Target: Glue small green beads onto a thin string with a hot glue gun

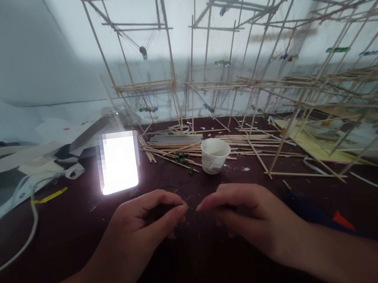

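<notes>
On the dark table [65, 230], both hands, left hand [144, 225] and right hand [249, 216], curl with fingertips pinched; anything held is too small to see. Behind, the stick frame [271, 81] stands tall, loose sticks [176, 150] still wait by the cup [214, 155].

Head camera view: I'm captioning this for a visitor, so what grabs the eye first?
A tall lattice of thin wooden sticks fills the back and right of the dark tabletop. A glowing white rectangular screen shines at left, beside a small white paper cup. Nearest, the left hand and right hand meet fingertip to fingertip.
</notes>
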A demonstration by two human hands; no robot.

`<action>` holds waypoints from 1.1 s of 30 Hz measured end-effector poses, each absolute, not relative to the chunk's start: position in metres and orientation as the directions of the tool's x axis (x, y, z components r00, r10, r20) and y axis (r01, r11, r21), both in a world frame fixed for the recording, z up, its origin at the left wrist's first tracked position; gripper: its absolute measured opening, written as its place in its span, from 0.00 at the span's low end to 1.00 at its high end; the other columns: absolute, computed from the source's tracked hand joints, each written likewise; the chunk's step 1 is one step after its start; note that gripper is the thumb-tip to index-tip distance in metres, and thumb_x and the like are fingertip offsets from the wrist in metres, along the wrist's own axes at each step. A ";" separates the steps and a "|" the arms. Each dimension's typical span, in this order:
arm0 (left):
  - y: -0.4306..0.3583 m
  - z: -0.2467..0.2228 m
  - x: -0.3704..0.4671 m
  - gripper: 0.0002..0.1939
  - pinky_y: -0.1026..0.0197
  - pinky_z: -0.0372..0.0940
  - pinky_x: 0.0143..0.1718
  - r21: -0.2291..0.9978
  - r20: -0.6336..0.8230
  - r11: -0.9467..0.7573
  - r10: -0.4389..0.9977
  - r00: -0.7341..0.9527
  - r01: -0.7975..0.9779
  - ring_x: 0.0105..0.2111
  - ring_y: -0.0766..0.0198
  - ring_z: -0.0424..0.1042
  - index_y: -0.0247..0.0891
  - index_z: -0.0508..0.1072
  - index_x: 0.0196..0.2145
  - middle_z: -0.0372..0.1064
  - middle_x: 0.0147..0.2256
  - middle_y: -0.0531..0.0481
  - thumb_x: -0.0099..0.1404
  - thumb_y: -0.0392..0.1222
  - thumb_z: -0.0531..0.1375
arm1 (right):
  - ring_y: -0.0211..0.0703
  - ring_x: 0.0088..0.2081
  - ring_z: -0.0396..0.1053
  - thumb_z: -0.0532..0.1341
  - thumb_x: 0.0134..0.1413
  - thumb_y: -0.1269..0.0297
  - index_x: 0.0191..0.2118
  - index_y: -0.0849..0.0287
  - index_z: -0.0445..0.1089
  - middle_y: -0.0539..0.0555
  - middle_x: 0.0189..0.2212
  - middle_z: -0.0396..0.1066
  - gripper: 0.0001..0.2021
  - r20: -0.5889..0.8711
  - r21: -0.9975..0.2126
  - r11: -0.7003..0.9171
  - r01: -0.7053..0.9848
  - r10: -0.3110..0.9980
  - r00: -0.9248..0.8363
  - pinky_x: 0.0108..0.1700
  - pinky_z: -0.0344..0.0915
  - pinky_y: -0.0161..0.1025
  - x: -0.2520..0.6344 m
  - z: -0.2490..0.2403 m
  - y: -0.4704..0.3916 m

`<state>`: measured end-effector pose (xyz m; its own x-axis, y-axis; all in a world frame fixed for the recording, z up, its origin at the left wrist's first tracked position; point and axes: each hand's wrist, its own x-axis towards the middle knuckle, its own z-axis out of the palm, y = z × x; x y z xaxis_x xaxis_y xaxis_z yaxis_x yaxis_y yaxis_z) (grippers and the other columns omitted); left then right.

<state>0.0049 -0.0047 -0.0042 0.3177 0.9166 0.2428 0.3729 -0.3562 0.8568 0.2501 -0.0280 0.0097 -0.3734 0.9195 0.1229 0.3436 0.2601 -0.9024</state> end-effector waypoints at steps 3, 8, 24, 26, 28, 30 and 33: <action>-0.006 -0.006 0.004 0.05 0.74 0.65 0.24 0.859 0.244 -0.357 0.916 0.320 0.368 0.22 0.71 0.70 0.49 0.85 0.36 0.77 0.25 0.60 0.69 0.47 0.68 | 0.38 0.29 0.69 0.60 0.61 0.70 0.46 0.60 0.85 0.50 0.29 0.72 0.15 0.137 -0.897 0.281 0.341 0.910 -0.391 0.31 0.65 0.37 0.249 0.010 -0.027; -0.006 -0.004 0.007 0.04 0.76 0.65 0.25 0.861 0.255 -0.365 0.913 0.319 0.354 0.23 0.72 0.70 0.50 0.85 0.35 0.77 0.25 0.61 0.69 0.46 0.68 | 0.38 0.30 0.69 0.60 0.61 0.72 0.46 0.62 0.85 0.50 0.29 0.71 0.16 0.145 -0.901 0.289 0.324 0.904 -0.403 0.32 0.65 0.36 0.249 0.008 -0.028; -0.004 -0.005 0.004 0.08 0.75 0.66 0.24 0.861 0.243 -0.308 0.948 0.206 0.405 0.23 0.70 0.71 0.49 0.85 0.34 0.77 0.24 0.59 0.67 0.52 0.70 | 0.41 0.29 0.67 0.63 0.60 0.62 0.50 0.58 0.83 0.52 0.31 0.76 0.16 0.016 -0.944 0.112 0.310 0.955 -0.296 0.29 0.64 0.37 0.246 0.005 -0.029; -0.004 -0.005 0.003 0.09 0.74 0.65 0.24 0.859 0.246 -0.311 0.947 0.205 0.407 0.22 0.70 0.70 0.48 0.85 0.33 0.76 0.24 0.59 0.67 0.53 0.70 | 0.42 0.30 0.68 0.63 0.60 0.61 0.49 0.58 0.83 0.52 0.32 0.77 0.16 0.013 -0.944 0.111 0.310 0.953 -0.302 0.30 0.65 0.38 0.245 0.006 -0.029; -0.004 -0.004 0.002 0.10 0.74 0.66 0.24 0.858 0.242 -0.309 0.948 0.209 0.410 0.22 0.69 0.71 0.48 0.85 0.33 0.76 0.23 0.59 0.68 0.54 0.70 | 0.42 0.30 0.68 0.63 0.60 0.61 0.49 0.58 0.83 0.53 0.32 0.77 0.16 0.014 -0.946 0.111 0.305 0.952 -0.305 0.30 0.65 0.38 0.245 0.006 -0.029; -0.003 -0.003 0.002 0.10 0.73 0.66 0.25 0.857 0.243 -0.309 0.948 0.205 0.412 0.23 0.68 0.72 0.48 0.85 0.33 0.76 0.23 0.58 0.68 0.54 0.69 | 0.41 0.30 0.68 0.63 0.59 0.60 0.49 0.57 0.83 0.52 0.32 0.78 0.16 0.011 -0.946 0.106 0.307 0.955 -0.297 0.30 0.64 0.38 0.245 0.006 -0.029; -0.002 -0.002 0.002 0.10 0.72 0.67 0.25 0.855 0.250 -0.306 0.951 0.184 0.418 0.23 0.67 0.73 0.48 0.85 0.33 0.77 0.23 0.58 0.67 0.54 0.70 | 0.42 0.31 0.69 0.64 0.58 0.60 0.49 0.57 0.83 0.52 0.33 0.77 0.16 -0.006 -0.948 0.084 0.308 0.960 -0.281 0.32 0.65 0.38 0.246 0.007 -0.030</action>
<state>0.0017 -0.0017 -0.0018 0.1839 0.9506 0.2499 0.4180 -0.3058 0.8554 0.2456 -0.0298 0.0069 -0.2810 0.9597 -0.0061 0.3078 0.0841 -0.9477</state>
